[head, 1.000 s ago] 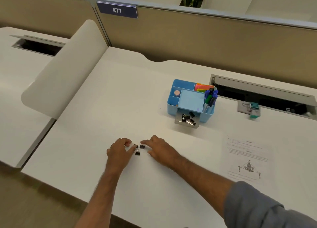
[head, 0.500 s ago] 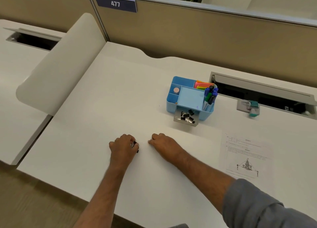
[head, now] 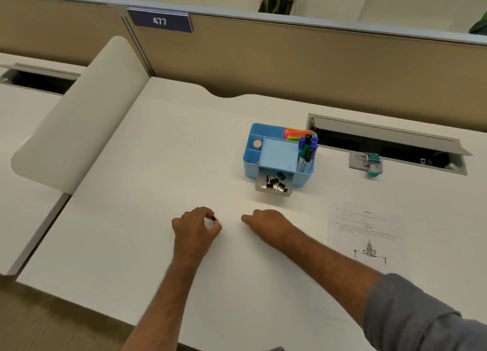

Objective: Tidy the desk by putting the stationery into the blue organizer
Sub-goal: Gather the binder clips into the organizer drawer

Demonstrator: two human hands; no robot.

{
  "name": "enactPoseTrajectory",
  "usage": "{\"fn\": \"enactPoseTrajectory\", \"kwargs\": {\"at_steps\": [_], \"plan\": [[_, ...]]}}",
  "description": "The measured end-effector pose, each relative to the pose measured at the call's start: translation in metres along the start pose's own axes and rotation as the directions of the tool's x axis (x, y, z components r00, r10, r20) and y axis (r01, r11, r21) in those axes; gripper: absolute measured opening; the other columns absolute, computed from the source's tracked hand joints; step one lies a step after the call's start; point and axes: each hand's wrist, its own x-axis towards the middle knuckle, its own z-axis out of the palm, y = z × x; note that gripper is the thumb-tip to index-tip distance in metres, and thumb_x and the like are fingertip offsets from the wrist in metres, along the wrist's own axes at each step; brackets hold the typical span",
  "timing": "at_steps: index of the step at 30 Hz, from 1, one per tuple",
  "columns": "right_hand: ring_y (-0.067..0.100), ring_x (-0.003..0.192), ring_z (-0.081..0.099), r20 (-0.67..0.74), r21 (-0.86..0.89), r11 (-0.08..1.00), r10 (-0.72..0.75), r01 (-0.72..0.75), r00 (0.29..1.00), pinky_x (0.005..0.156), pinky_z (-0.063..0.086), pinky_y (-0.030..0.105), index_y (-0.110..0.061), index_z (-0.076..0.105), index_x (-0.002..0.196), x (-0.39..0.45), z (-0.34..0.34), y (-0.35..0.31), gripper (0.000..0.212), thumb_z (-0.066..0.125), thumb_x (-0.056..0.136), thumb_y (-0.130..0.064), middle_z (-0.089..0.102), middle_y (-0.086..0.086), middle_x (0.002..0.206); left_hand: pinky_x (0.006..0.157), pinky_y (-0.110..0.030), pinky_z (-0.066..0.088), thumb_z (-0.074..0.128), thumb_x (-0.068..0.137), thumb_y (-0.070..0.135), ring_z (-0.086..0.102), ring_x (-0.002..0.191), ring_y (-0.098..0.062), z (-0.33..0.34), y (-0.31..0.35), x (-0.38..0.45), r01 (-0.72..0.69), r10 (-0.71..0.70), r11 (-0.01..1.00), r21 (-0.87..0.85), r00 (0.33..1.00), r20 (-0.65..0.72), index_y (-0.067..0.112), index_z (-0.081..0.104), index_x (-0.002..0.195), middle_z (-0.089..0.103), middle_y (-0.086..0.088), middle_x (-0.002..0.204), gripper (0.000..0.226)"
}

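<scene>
The left hand (head: 196, 228) pinches a small black binder clip (head: 213, 218), the right hand (head: 266, 222) lies curled on the surface (head: 158, 192) with its grip hidden, and that clip should drop squarely into the blue organizer's (head: 249, 163) open drawer (head: 274, 187), already holding binder clips, beside markers (head: 307, 150) and sticky notes (head: 296, 134).

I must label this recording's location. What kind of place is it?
Most likely an open-plan office workstation: a white desk backed by a beige partition bearing a number plate reading 477, with a cable hatch set into the desktop and a blue organizer holding stationery.
</scene>
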Motion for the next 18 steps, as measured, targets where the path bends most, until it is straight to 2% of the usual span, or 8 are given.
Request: {"fn": "enactPoseTrajectory", "kwargs": {"at_steps": [3, 6, 9, 13, 16, 18], "plan": [[0.035, 0.088, 0.059, -0.046, 0.025, 0.999, 0.047, -0.046, 0.998, 0.063, 0.031, 0.036, -0.015, 0.053, 0.118, -0.013, 0.008, 0.003, 0.018, 0.046, 0.102, -0.018, 0.057, 0.014, 0.104, 0.081, -0.035, 0.036, 0.075, 0.080, 0.034, 0.067, 0.082, -0.010, -0.001, 0.010, 0.000, -0.025, 0.024, 0.998, -0.049, 1.000, -0.019, 0.033, 0.067, 0.089, 0.071, 0.017, 0.088, 0.012], [0.034, 0.092, 0.056, -0.088, 0.051, 0.993, 0.110, -0.106, 0.990, 0.062, 0.034, 0.037, -0.020, 0.051, 0.120, -0.024, 0.012, 0.006, 0.022, 0.047, 0.099, -0.014, 0.052, 0.011, 0.109, 0.082, -0.036, 0.037, 0.076, 0.080, 0.033, 0.066, 0.082, -0.009, -0.001, 0.018, 0.001, -0.046, 0.046, 0.996, -0.073, 0.999, -0.011, 0.033, 0.066, 0.090, 0.070, 0.018, 0.089, 0.014], [0.029, 0.086, 0.050, -0.091, 0.088, 0.987, 0.142, -0.134, 0.986, 0.057, 0.032, 0.036, -0.024, 0.046, 0.118, -0.032, 0.011, 0.007, 0.031, 0.049, 0.092, -0.007, 0.043, 0.006, 0.108, 0.082, -0.036, 0.038, 0.076, 0.081, 0.034, 0.066, 0.082, -0.009, -0.001, 0.027, 0.002, -0.065, 0.065, 0.996, -0.067, 0.998, 0.008, 0.033, 0.066, 0.091, 0.070, 0.017, 0.090, 0.013], [0.024, 0.071, 0.041, -0.112, 0.108, 0.980, 0.177, -0.165, 0.978, 0.046, 0.018, 0.032, -0.027, 0.034, 0.106, -0.040, 0.012, 0.012, 0.024, 0.048, 0.095, -0.010, 0.042, 0.002, 0.098, 0.082, -0.034, 0.034, 0.075, 0.083, 0.035, 0.066, 0.083, -0.009, -0.001, 0.039, 0.004, -0.097, 0.100, 0.992, -0.078, 0.995, 0.030, 0.033, 0.068, 0.092, 0.071, 0.017, 0.091, 0.012], [0.025, 0.066, 0.052, -0.166, 0.129, 0.978, 0.185, -0.164, 0.969, 0.045, 0.034, 0.037, -0.024, 0.039, 0.105, -0.046, 0.010, 0.012, 0.013, 0.048, 0.097, -0.020, 0.048, 0.000, 0.095, 0.083, -0.032, 0.031, 0.075, 0.084, 0.034, 0.066, 0.084, -0.009, -0.003, 0.051, 0.009, -0.139, 0.141, 0.984, -0.109, 0.990, 0.012, 0.033, 0.068, 0.093, 0.071, 0.017, 0.092, 0.012], [0.024, 0.067, 0.056, -0.240, 0.175, 0.971, 0.204, -0.165, 0.949, 0.050, 0.046, 0.042, -0.023, 0.043, 0.104, -0.052, 0.000, 0.012, 0.011, 0.050, 0.096, -0.025, 0.051, -0.002, 0.094, 0.083, -0.033, 0.032, 0.075, 0.084, 0.034, 0.066, 0.084, -0.008, -0.006, 0.062, 0.015, -0.184, 0.184, 0.976, -0.120, 0.983, -0.008, 0.033, 0.068, 0.094, 0.071, 0.017, 0.092, 0.012]]}}
